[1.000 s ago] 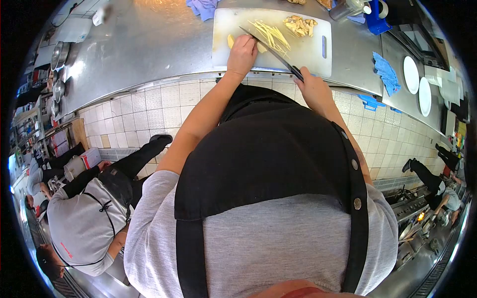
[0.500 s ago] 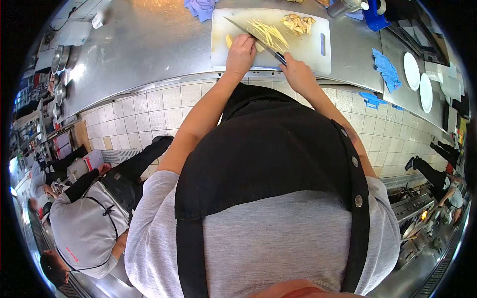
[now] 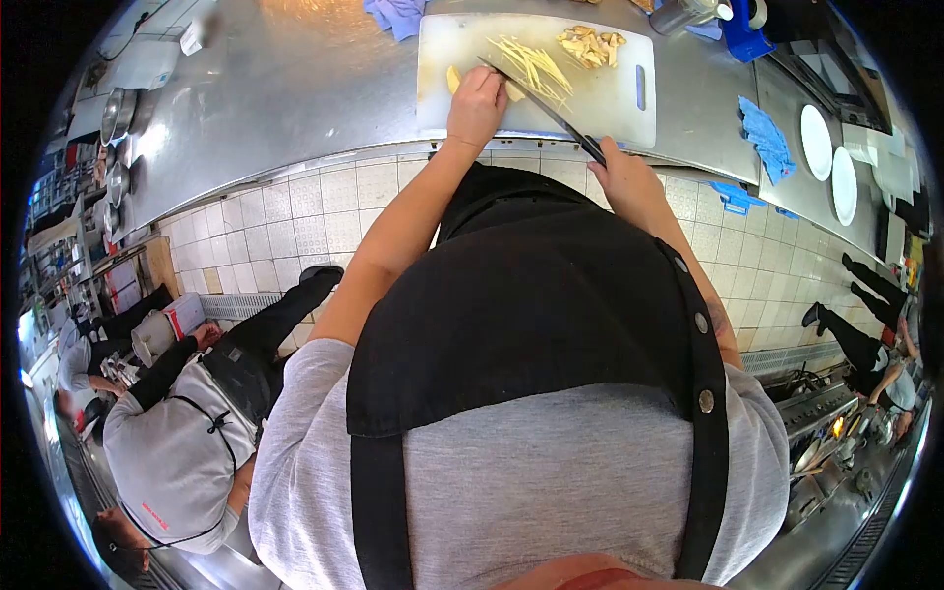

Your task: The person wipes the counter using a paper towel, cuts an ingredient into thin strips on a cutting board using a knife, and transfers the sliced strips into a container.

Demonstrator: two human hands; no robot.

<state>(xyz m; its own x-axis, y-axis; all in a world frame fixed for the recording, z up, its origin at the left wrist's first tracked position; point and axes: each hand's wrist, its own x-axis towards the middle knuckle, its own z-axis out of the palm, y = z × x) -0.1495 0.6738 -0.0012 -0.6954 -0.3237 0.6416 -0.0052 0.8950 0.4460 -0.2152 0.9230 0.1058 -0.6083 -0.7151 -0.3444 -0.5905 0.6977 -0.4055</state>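
Note:
On the white cutting board (image 3: 629,128) my left hand (image 3: 478,103) has its fingers curled down over a pale yellow piece (image 3: 514,91). My right hand (image 3: 625,179) grips the dark handle of a knife (image 3: 556,116) at the board's front edge. The blade slants up and left, its tip just beyond my left fingertips. Thin yellow strips (image 3: 536,65) lie beside the blade. A pile of thicker yellow-brown pieces (image 3: 591,46) sits further back on the board. Another yellow piece (image 3: 453,80) lies left of my left hand.
The steel counter (image 3: 295,108) holds a purple cloth (image 3: 397,16), a blue cloth (image 3: 766,141), white plates (image 3: 815,143) and metal bowls (image 3: 119,118). A co-worker (image 3: 177,442) bends at the lower left. Other people stand at the far right by a stove (image 3: 816,413).
My right hand has drawn the knife back toward me and to the right, so its tip is now near my left fingers. My left hand has stayed nearly still.

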